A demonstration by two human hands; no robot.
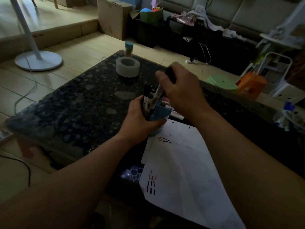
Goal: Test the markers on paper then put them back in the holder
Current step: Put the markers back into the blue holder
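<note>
A dim room, with a dark speckled counter [74, 104] under your hands. Your left hand [140, 119] is wrapped round the blue holder [159, 113], steadying it at the paper's [181, 171] far corner, with several capped markers [147, 98] already standing in it. Your right hand [183, 91] is closed on one marker [170, 76], just above and right of the holder. The marker's long axis runs steeply, black cap up and away from you, lower end slanting down-left towards the holder's mouth. The right hand is the nearer one to that opening, so the drop-in looks short. Loose markers [175, 114] lie on the counter beneath your right wrist, apparently waiting. Test strokes already mark the paper.
</note>
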